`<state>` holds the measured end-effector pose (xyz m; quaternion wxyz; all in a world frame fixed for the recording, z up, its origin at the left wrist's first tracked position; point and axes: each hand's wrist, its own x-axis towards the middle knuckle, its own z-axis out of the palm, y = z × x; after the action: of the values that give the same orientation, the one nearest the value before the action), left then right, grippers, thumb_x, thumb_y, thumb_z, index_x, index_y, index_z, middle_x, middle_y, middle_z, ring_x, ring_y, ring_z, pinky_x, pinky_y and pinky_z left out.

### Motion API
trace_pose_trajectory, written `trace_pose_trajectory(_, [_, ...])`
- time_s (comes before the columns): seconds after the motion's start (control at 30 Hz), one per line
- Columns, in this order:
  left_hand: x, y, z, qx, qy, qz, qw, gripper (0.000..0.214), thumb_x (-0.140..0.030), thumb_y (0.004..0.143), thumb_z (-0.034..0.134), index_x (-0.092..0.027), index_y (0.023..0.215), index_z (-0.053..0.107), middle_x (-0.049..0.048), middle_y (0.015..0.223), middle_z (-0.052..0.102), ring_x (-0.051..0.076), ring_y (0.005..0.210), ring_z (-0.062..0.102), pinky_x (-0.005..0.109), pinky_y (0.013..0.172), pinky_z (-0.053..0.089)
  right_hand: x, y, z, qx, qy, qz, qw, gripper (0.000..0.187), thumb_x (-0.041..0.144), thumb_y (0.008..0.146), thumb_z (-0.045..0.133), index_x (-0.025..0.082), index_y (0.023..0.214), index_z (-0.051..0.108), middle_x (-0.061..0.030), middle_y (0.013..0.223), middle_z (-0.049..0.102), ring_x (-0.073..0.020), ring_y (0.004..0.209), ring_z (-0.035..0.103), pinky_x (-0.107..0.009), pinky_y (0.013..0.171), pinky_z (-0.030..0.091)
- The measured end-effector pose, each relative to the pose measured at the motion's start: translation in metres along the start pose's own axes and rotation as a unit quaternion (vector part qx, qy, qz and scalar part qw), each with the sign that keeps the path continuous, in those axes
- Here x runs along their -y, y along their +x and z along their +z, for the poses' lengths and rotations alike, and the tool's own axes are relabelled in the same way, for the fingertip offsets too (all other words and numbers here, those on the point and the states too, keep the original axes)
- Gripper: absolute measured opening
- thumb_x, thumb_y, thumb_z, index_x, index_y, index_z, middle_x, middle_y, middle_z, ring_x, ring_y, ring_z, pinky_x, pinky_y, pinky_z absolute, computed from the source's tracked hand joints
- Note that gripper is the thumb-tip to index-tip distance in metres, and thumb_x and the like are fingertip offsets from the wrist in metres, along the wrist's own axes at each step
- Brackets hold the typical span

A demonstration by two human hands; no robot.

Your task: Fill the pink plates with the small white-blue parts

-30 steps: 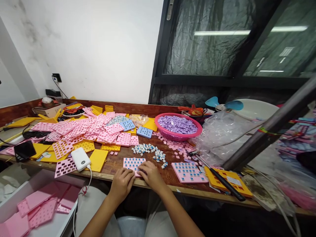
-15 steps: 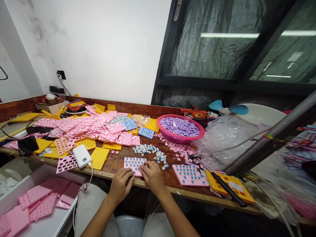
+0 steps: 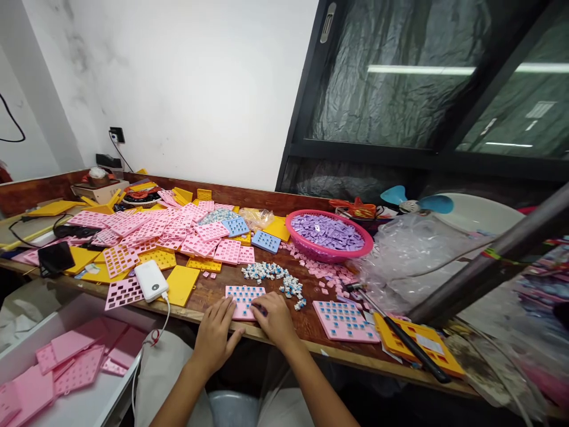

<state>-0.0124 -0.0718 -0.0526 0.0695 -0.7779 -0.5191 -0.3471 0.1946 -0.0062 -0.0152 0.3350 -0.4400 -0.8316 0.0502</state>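
Note:
A pink board (image 3: 240, 312) with rows of small blue-and-white switch-like pieces lies at the table's front edge. My left hand (image 3: 217, 329) rests at its left edge, fingers stretched out together and thumb apart on the table edge. Over the board's right side, my right hand (image 3: 276, 320) has its fingers curled and its thumb and index tips close together; whatever is between them is hidden. Just behind the board is a loose pile of blue-and-white pieces (image 3: 267, 271). To the right lies a second pink board (image 3: 344, 333), also set with blue pieces.
Pink grid plates (image 3: 151, 228) are heaped at left, with a white power bank (image 3: 151, 281) and yellow plates (image 3: 183, 286). A pink basket (image 3: 329, 254) holds purple pieces. A black-handled hammer (image 3: 418, 350) lies on a yellow board at right. Below left is a white drawer (image 3: 95, 409).
The left hand's thumb has moved away from its fingers and off the board's front edge. My right hand stays at the board's right side. The camera view has shifted slightly.

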Motion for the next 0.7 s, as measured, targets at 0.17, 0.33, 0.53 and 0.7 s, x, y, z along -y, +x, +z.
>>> trace_pose_trajectory(0.17, [-0.002, 0.002, -0.002, 0.028, 0.012, 0.000, 1.000, 0.059, -0.043, 0.097, 0.055, -0.021, 0.151, 0.043, 0.0125, 0.148, 0.055, 0.032, 0.135, 0.051, 0.051, 0.109, 0.042, 0.001, -0.003, -0.001, -0.018, 0.027, 0.014, 0.999, 0.014, 0.028, 0.094, 0.064, 0.026, 0.094, 0.077, -0.0060, 0.099, 0.073, -0.0245, 0.096, 0.059, -0.039, 0.086, 0.042])
trace_pose_trajectory(0.33, [-0.007, 0.013, -0.005, 0.045, 0.020, 0.016, 0.999, 0.061, -0.049, 0.096, 0.056, -0.021, 0.149, 0.045, 0.0126, 0.151, 0.052, 0.033, 0.138, 0.047, 0.053, 0.113, 0.037, -0.006, -0.002, -0.003, -0.023, 0.063, 0.052, 0.996, 0.017, 0.031, 0.093, 0.063, 0.026, 0.090, 0.079, -0.0057, 0.092, 0.073, -0.0237, 0.090, 0.061, -0.037, 0.082, 0.045])
trace_pose_trajectory(0.53, [-0.014, 0.020, -0.003, 0.075, 0.015, 0.037, 0.996, 0.061, -0.055, 0.094, 0.056, -0.024, 0.146, 0.049, 0.0117, 0.153, 0.049, 0.034, 0.140, 0.044, 0.055, 0.113, 0.035, -0.007, 0.001, 0.000, -0.016, 0.099, 0.071, 0.992, 0.017, 0.033, 0.092, 0.064, 0.026, 0.089, 0.080, -0.0036, 0.090, 0.075, -0.0222, 0.090, 0.062, -0.035, 0.082, 0.044])
trace_pose_trajectory(0.7, [-0.010, 0.028, -0.008, 0.081, -0.011, 0.049, 0.995, 0.061, -0.056, 0.089, 0.063, -0.023, 0.141, 0.054, 0.0148, 0.145, 0.056, 0.035, 0.135, 0.049, 0.056, 0.112, 0.037, 0.001, -0.002, 0.005, -0.028, 0.042, 0.085, 0.995, 0.014, 0.030, 0.091, 0.066, 0.030, 0.094, 0.079, -0.0016, 0.095, 0.077, -0.0232, 0.092, 0.060, -0.039, 0.085, 0.037])
